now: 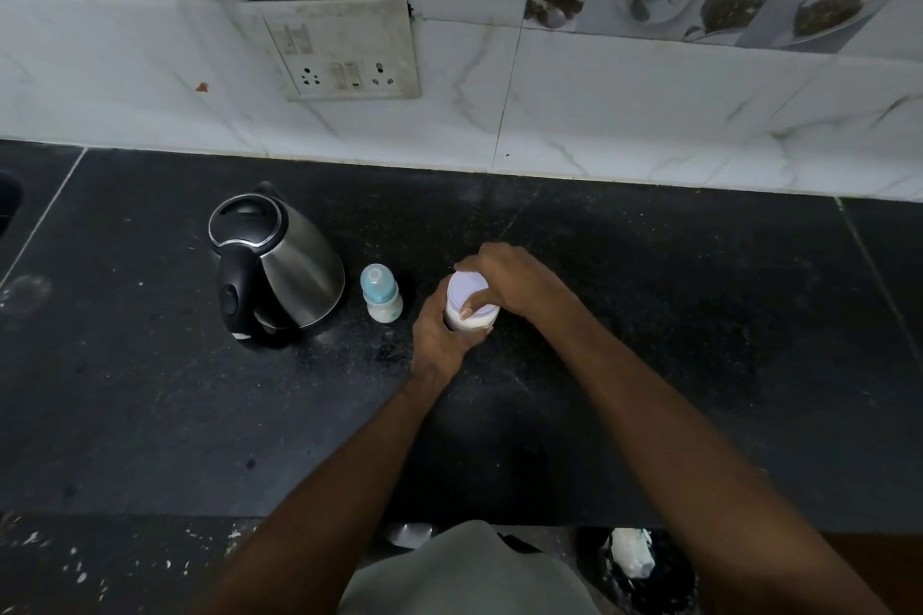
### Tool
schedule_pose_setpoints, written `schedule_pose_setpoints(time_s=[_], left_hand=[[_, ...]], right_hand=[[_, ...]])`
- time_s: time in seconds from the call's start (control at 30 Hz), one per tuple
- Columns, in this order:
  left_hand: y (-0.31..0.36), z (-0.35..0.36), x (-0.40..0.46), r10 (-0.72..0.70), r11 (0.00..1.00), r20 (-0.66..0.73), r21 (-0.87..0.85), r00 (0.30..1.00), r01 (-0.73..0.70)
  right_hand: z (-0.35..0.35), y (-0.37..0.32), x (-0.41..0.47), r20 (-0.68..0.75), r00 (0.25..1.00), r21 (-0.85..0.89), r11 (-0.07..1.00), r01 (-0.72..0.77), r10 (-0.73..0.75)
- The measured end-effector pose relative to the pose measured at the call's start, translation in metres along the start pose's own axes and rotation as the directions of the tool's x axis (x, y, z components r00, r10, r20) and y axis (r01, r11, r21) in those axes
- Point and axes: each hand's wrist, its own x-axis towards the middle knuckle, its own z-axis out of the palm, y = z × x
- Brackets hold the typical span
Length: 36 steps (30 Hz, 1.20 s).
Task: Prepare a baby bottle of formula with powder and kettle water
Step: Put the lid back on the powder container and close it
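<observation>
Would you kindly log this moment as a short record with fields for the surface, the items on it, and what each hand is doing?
surface: dark stone counter below a tiled wall
kettle: steel kettle, lid closed, at the left
baby bottle: baby bottle upright, capped, between kettle and jar
powder jar: powder jar with white lid still on
left hand: left hand grips the jar's body
right hand: right hand grips the lid from above
wall fitting: socket panel above the kettle
</observation>
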Motion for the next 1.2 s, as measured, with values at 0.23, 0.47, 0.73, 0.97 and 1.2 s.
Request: schedule_pose_setpoints(time_s=[0.23, 0.47, 0.73, 0.97, 1.2], left_hand=[[0.004, 0.002, 0.001, -0.029, 0.999, 0.003, -0.031, 1.0, 0.029], [0.003, 0.007, 0.004, -0.124, 0.985, -0.001, -0.124, 0.992, 0.123], [0.006, 0.005, 0.001, -0.077, 0.991, 0.006, -0.105, 0.997, 0.078], [0.004, 0.001, 0.002, -0.058, 0.998, 0.022, -0.033, 0.998, 0.059], [0.003, -0.001, 0.002, -0.055, 0.998, 0.018, -0.01, 0.998, 0.055]], right_hand=[[-0.001, -0.002, -0.002, -0.068, 0.992, -0.173, 0.978, -0.113, 0.102], [0.005, 0.001, -0.005, 0.023, 0.996, 0.073, 0.994, 0.079, -0.081], [0.004, -0.002, -0.002, -0.023, 0.998, 0.009, 0.998, -0.056, 0.056], [0.0, 0.002, -0.003, -0.1, 0.982, -0.081, 0.983, -0.166, 0.158], [0.006, -0.002, -0.002, 0.024, 0.997, -0.016, 0.997, -0.079, 0.079]])
